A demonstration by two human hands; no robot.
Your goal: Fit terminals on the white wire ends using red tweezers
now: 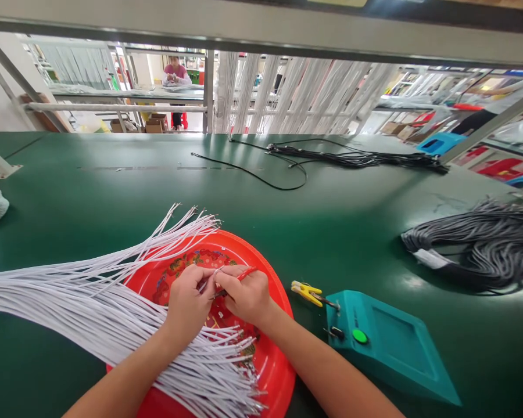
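Observation:
Over a red basin point(283, 371) with a printed floral bottom, my two hands meet. My left hand point(189, 302) pinches the end of a white cable point(210, 281). My right hand point(250, 296) is closed around a small tool with a red handle point(246, 273) and a dark metal end; the fingers hide much of it, so its exact kind cannot be made out. A large bundle of white cables point(91, 307) comes in from the left and lies across the basin, under my left forearm. A smaller group of white cables point(157, 249) fans out over the far rim, wire tips exposed.
Right of the basin sits a teal device point(392, 342) with a green button and a yellow clip point(305, 291). A coil of dark grey cables point(475, 247) lies at the right. Black cables point(353, 157) stretch along the far table edge. A person point(176, 75) sits beyond, behind a metal frame.

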